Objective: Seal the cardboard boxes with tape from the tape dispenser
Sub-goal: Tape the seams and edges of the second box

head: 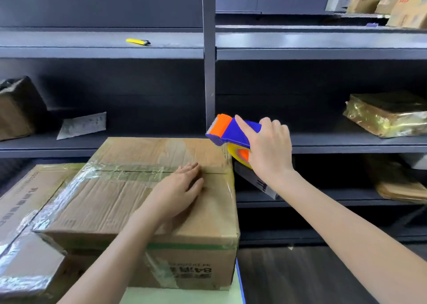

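Cardboard box (104,202) sat on the pale table (180,298), its centre seam (129,171) running nine o'clock to three o'clock across the lid. The stretch nearest three o'clock looked bare of tape. On the lid the left grip (180,188) lay released, fingers straight, tips touching that seam. Just off the box's one-o'clock corner hovered the tape dispenser (231,131), blade end aimed toward ten o'clock, with a clear strip seemingly reaching down to the box edge. Around its handle the right grip (270,151) was clenched, forefinger stretched along the top. That grip was nearer, and the pull would likely follow the seam toward nine o'clock.
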The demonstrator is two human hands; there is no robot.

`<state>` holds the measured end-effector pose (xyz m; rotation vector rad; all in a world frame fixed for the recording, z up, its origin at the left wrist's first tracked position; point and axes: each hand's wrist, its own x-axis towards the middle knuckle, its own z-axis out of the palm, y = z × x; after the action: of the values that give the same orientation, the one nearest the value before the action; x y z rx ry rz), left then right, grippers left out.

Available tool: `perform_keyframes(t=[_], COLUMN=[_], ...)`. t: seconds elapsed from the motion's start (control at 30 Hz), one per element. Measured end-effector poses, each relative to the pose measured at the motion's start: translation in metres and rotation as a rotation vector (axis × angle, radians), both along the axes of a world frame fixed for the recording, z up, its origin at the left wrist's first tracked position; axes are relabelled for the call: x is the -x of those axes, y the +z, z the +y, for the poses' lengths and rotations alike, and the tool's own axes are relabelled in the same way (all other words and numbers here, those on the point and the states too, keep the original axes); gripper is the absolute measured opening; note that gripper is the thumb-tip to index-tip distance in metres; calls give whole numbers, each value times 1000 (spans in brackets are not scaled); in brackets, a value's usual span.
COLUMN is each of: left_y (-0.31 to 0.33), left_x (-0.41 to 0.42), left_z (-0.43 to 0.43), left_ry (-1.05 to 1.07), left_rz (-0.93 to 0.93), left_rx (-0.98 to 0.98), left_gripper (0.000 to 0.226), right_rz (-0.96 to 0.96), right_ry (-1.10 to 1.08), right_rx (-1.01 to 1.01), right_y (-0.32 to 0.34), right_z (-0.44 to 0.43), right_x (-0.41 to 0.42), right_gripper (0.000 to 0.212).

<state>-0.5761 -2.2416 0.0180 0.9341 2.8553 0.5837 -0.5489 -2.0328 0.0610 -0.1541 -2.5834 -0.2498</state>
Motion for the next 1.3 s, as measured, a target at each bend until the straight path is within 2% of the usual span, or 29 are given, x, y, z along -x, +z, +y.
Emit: perform_keyframes(t=[0.1, 0.2, 0.3, 0.4, 0.47, 0.53, 0.7, 0.87, 0.97, 1.03, 1.17, 1.23, 1.3], left_y=[-1, 0, -2, -3, -4, -4, -5, -8, -9, -10, -14, -17, -21], left_x=[5, 7, 9, 12, 15, 19, 34, 52, 58, 61, 65, 66, 66], left_z=[-40, -75, -101, -117, -124, -131, -152, -175, -182, -186, -199, -207, -212], left_ry=[143, 232, 287, 314, 310, 304, 343, 369, 340, 310, 239, 203, 176], left_rz=[21, 2, 18, 31, 38, 48, 38, 15, -2, -19, -25, -41, -69], left_rx=[61, 87, 120, 153, 155, 152, 172, 203, 157, 123, 75, 7, -90], left_gripper=[51, 52, 55, 55, 55, 53, 51, 52, 51, 52, 50, 48, 47], right_rz=[208, 328, 391, 410, 413, 350, 115, 34, 18, -33, -259, -352, -395], right_ry=[81, 167, 250, 210, 203, 240, 186, 162, 177, 277, 451, 419, 368], right_rx=[-95, -155, -203, -277, -300, -316, -262, -39, 9, 38, 293, 380, 368], right_y=[-8, -13, -20, -25, -30, -40, -60, -59, -57, -58, -56, -59, -60], right_z=[-28, -60, -91, -114, -126, -135, -159, -172, -189, -205, -237, -242, -246], right_x=[16, 30, 36, 37, 37, 35, 13, -3, -9, -8, -3, 0, 0], right_gripper=[71, 75, 68, 72, 67, 61, 74, 69, 63, 60, 57, 55, 55])
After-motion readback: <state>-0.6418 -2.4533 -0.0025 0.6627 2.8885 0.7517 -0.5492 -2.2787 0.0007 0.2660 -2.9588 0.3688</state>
